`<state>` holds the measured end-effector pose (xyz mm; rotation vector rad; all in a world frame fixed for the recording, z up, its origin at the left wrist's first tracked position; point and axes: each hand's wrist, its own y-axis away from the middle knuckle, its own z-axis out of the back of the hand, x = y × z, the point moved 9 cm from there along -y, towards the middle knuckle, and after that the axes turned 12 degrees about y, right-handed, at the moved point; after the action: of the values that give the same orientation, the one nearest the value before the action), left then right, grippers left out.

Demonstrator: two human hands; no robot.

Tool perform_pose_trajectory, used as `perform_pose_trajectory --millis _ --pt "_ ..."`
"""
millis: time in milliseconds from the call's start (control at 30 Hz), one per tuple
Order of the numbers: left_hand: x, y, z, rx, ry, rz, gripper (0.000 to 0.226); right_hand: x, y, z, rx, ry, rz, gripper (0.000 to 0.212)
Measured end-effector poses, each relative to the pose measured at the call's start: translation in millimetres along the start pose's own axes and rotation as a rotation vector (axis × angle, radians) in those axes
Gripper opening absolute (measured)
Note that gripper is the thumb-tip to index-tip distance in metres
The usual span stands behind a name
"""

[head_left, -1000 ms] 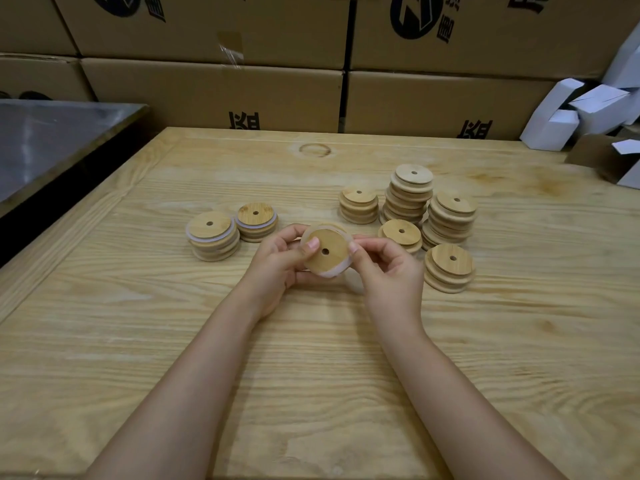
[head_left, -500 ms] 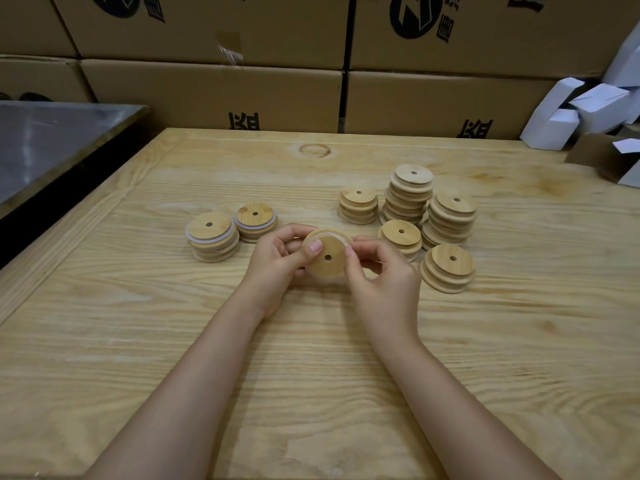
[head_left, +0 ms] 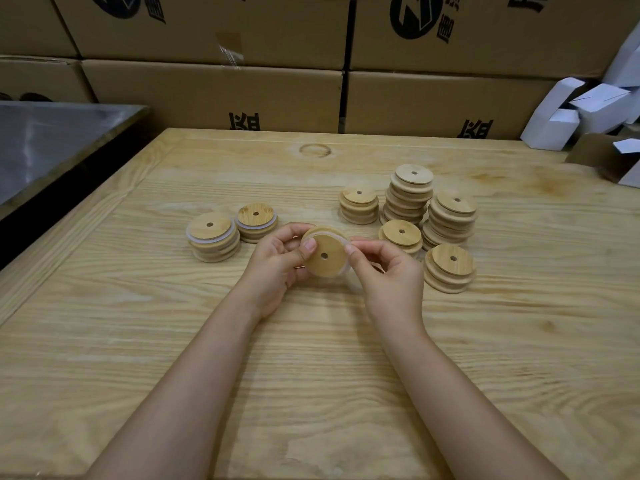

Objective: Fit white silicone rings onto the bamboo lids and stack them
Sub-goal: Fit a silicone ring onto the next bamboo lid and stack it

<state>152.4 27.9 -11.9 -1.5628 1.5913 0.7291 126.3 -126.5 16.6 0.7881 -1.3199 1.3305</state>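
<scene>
A round bamboo lid with a centre hole is held tilted above the table middle. My left hand grips its left edge, thumb on its face. My right hand pinches the white silicone ring at the lid's right rim. Two stacks of ringed lids stand to the left. Several stacks of bare lids stand to the right.
The wooden table reaches the near edge. Cardboard boxes wall off the back. White folded cartons lie at the back right. A metal surface sits beyond the table's left edge.
Both hands have turned the lid between them and kept hold of it. The ring now shows along the lid's upper and right rim. The stacks have not moved.
</scene>
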Motion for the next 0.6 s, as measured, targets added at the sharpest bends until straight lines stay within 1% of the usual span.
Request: perform_pose_trajectory --millis 133,200,300,467,600 --pt "1.8 -0.2 0.0 -0.024 0.029 0.018 0.023 0.6 0.7 2.9 -0.023 0.079 0.028 0.017" --pt "-0.3 -0.8 2.1 -0.042 0.043 0.009 0.024 2.8 2.3 2.7 -0.039 0.157 0.066 0.020" --pt "-2.0 -1.0 2.8 -0.045 0.056 0.001 0.023 5.6 3.7 2.1 -0.062 0.220 0.114 0.015" --pt "-2.9 -0.7 2.8 -0.061 0.056 -0.012 0.017 -1.2 1.5 2.8 -0.064 0.126 0.043 0.018" --pt "-3.1 0.2 4.0 -0.075 0.043 -0.001 0.014 -2.3 -0.4 -0.4 -0.010 0.052 0.006 0.021"
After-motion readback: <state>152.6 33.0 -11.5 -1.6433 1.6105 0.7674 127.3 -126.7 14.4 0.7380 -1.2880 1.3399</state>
